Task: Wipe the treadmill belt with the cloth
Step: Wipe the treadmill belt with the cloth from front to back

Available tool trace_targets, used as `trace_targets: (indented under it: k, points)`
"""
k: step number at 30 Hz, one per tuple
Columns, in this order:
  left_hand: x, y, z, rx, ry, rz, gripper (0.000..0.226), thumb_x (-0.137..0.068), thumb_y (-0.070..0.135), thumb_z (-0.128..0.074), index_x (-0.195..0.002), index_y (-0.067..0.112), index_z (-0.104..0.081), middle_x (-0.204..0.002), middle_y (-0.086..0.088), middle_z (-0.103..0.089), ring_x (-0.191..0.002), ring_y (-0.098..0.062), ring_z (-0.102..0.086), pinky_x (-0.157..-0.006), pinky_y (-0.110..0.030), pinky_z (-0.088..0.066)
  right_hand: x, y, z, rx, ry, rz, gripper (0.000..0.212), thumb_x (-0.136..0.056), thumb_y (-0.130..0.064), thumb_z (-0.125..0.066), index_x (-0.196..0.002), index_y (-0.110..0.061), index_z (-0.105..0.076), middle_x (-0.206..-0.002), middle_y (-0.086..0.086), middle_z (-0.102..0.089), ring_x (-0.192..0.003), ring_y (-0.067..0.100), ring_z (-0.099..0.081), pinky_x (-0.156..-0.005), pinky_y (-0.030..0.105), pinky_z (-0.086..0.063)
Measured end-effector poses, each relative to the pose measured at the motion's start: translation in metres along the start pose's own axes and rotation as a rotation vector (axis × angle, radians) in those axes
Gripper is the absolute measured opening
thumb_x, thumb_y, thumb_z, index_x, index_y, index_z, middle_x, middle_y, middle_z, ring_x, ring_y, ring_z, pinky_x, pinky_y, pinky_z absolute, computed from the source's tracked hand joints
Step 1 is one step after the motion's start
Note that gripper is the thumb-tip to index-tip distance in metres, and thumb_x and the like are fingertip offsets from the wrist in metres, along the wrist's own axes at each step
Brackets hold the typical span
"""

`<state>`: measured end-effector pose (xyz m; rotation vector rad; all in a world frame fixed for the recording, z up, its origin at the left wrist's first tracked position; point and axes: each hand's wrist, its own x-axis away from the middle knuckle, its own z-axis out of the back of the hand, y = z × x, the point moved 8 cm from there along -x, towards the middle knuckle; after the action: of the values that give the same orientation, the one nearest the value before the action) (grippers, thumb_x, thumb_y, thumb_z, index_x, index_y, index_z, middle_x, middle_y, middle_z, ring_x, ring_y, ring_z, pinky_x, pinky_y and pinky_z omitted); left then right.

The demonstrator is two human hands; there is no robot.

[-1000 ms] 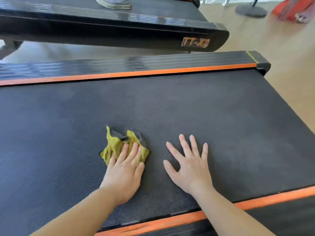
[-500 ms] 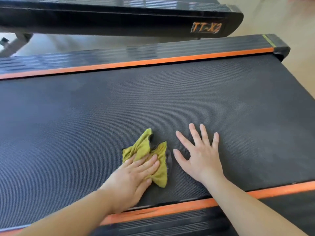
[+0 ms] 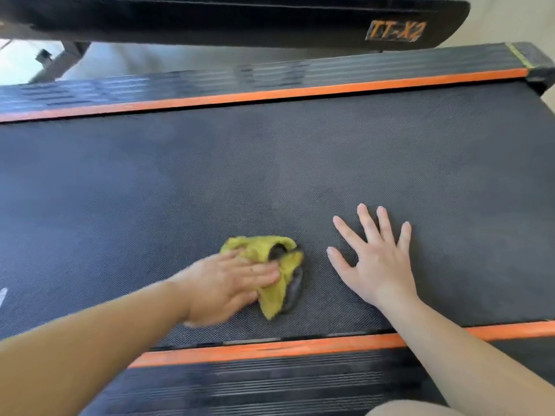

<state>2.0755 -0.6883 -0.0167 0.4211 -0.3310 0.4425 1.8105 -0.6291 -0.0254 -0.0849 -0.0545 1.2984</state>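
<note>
Treadmill belt, dark textured, orange-edged; left hand fingers together, flat on yellow cloth; right hand fingers spread

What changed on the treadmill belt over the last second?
The left hand swept the yellow cloth rightward and toward the near orange rail, turning to point at the right hand instead of ahead. The right hand stayed flat and spread on the treadmill belt; nothing was picked up or released.
</note>
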Motion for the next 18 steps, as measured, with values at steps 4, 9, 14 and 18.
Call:
trace_targets:
  k: [4,9,14,18]
  points:
    - [-0.013,-0.014,0.002,0.114,0.202,0.484,0.078,-0.089,0.061,0.005,-0.162,0.032,-0.002,-0.162,0.021,0.009,-0.157,-0.011,0.006,-0.129,-0.041,-0.005,-0.001,0.002,-0.003,0.002,-0.015,-0.014,0.067,-0.095,-0.078,-0.021,-0.158,-0.054,-0.023,-0.173,0.000,-0.011,-0.159,0.033,-0.002,-0.121,0.071,-0.004]
    - [0.014,0.077,-0.022,0.075,0.023,0.041,0.061,-0.106,0.054,-0.007,-0.164,0.037,-0.010,-0.169,0.022,0.004,-0.155,-0.004,0.000,-0.128,-0.040,0.008,0.000,0.001,-0.001,-0.007,0.008,-0.009,0.067,-0.095,-0.077,-0.025,-0.157,-0.052,-0.027,-0.173,0.002,-0.015,-0.159,0.035,-0.005,-0.120,0.072,-0.006]
    - [0.013,0.018,-0.003,-0.048,0.031,0.112,0.065,-0.100,0.056,0.002,-0.163,0.043,-0.013,-0.167,0.025,0.001,-0.157,-0.006,-0.012,-0.125,-0.033,0.012,0.000,0.001,-0.002,-0.003,-0.007,-0.011,0.068,-0.095,-0.078,-0.021,-0.158,-0.053,-0.023,-0.173,0.001,-0.012,-0.159,0.034,-0.002,-0.120,0.071,-0.004]
    - [0.009,0.089,-0.022,0.151,0.125,0.263,0.073,-0.095,0.055,0.006,-0.164,0.038,-0.012,-0.169,0.021,0.002,-0.159,-0.012,0.001,-0.128,-0.041,0.010,0.001,0.001,-0.001,-0.014,0.007,-0.005,0.067,-0.095,-0.077,-0.025,-0.157,-0.052,-0.029,-0.172,0.003,-0.016,-0.159,0.035,-0.006,-0.119,0.072,-0.005]
